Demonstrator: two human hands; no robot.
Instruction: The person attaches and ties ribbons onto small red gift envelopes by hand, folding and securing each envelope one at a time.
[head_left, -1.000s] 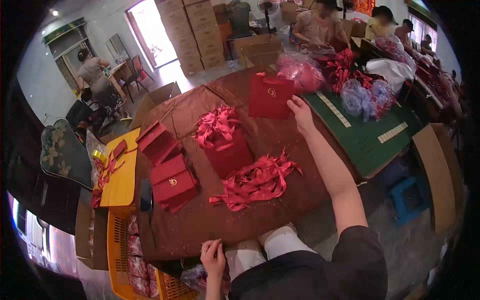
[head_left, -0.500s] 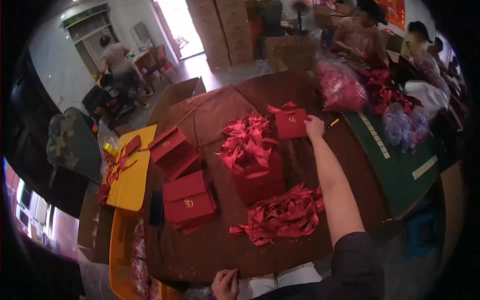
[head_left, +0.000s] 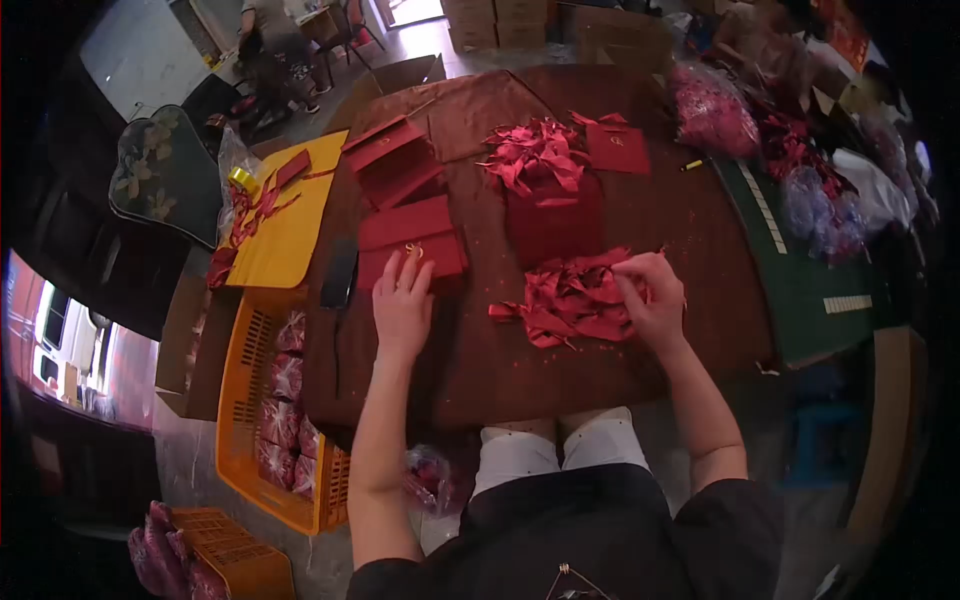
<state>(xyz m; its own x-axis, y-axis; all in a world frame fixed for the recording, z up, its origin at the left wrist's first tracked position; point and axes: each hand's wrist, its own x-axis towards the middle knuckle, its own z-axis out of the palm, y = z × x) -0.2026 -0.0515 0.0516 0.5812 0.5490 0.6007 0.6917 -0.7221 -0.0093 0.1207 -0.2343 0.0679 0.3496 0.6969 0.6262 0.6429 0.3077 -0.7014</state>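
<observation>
A: What stands left of the left hand?

B: Down and left, the orange crate; up and left, the yellow board; closer in, just beside the fingers, a dark phone

A: And that hand's grip?

B: Wide: palm down, fingers parted over the lower edge of the front red pouch, nothing clasped. Beyond it, farther from the hand, sits the rear red pouch

A: Between the two hands?

B: A red block topped with loose ribbons, and nearer the body the ribbon pile, its right end under the right hand

A: Is that one holding a ribbon?

B: Thumb and fingers bend close together; whether ribbon is pinched between them, I can't tell

A: Past it?

B: Up and right, a yellow marker; farther right, the green board
</observation>
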